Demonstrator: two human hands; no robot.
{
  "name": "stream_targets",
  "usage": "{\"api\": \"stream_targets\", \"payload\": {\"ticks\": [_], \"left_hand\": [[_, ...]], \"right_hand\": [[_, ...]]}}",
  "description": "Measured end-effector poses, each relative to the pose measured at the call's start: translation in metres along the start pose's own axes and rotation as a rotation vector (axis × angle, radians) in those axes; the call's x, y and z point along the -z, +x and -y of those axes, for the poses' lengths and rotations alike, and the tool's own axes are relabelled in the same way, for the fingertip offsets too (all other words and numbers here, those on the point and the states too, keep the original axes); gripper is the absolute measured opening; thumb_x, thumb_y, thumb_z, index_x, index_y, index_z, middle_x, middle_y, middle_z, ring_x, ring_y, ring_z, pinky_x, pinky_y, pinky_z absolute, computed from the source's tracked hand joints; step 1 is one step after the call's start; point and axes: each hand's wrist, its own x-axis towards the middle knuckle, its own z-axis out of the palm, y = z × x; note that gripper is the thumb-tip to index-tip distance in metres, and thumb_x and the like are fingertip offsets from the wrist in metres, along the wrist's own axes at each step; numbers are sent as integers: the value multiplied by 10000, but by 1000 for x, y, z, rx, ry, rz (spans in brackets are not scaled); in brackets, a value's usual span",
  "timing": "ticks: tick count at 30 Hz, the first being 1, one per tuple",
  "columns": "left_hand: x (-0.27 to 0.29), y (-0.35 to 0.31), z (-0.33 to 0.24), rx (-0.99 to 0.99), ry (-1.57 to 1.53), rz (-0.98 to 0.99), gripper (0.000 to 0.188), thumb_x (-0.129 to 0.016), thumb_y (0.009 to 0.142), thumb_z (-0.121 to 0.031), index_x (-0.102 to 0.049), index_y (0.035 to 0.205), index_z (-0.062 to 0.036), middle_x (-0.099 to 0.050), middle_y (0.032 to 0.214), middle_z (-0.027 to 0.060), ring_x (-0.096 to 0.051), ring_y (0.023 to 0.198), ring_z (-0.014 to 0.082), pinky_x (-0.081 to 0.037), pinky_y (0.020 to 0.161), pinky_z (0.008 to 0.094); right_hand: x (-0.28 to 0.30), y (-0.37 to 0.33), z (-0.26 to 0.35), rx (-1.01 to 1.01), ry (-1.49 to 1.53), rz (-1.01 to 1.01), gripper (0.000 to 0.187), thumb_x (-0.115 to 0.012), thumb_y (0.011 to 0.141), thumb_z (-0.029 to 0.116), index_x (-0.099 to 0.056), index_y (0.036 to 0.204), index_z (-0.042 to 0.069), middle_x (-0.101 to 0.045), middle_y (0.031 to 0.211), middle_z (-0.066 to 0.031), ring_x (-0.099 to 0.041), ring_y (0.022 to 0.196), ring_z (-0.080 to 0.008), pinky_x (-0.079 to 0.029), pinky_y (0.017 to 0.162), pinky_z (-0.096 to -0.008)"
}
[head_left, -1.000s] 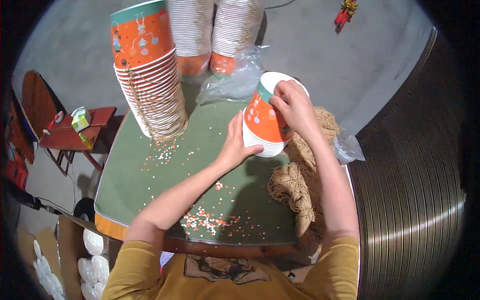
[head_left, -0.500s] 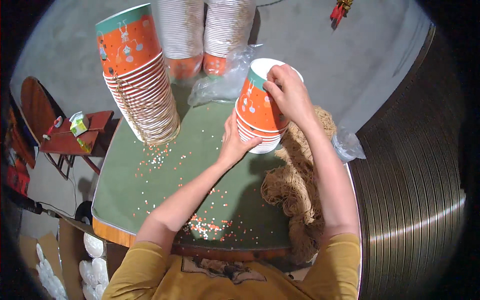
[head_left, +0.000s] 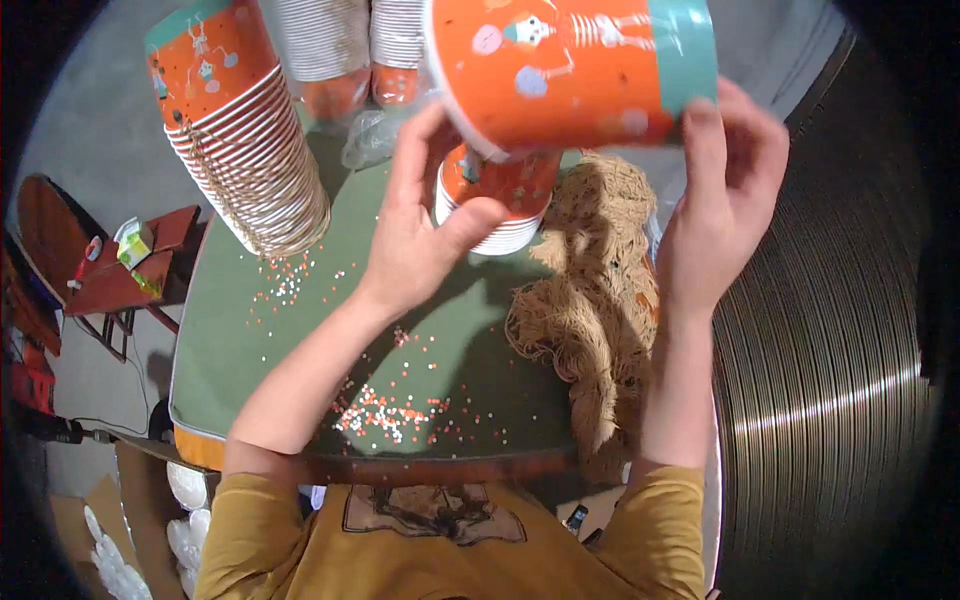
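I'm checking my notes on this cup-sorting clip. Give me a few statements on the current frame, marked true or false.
1. Both hands hold one orange cup. True: left hand, right hand.
2. The table is red. False: it is green.
3. Confetti-like bits lie on the table. True.
4. The straw-coloured fibre lies left of the cup stack. False: it lies to its right.

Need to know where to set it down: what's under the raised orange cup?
A short stack of cups on the green table, partly covered by the left hand. The stack's top is hidden.
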Motion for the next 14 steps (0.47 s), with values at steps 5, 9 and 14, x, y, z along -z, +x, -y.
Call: {"api": "stream_targets", "payload": {"ticks": [5,9,14], "left_hand": [[1,-30,-81,242,107,-94,438,-597,908,-99,-403,1290,-7,-529,1133,37,-521,972,97,-460,824,261],[35,-51,-92,342,770,275,318,-578,892,-119,-509,1184,-12,-615,759,166,-649,725,304,-506,679,384],[63,-68,-86,399,1212,687,324,-603,863,-153,-523,1161,-54,-640,876,187,-633,806,364,-497,695,457]], "right_hand": [[28,-71,10,-673,163,250,148,-612,914,160,-566,998,46,-576,951,-19,-511,853,-107,-431,768,-254],[61,-107,-35,-288,-652,739,179,-670,835,170,-625,961,51,-611,913,-104,-574,898,-283,-465,807,-369],[59,-144,-88,-208,-913,1091,303,-712,779,206,-639,1055,106,-608,1053,-106,-531,1076,-283,-452,909,-406]]}}
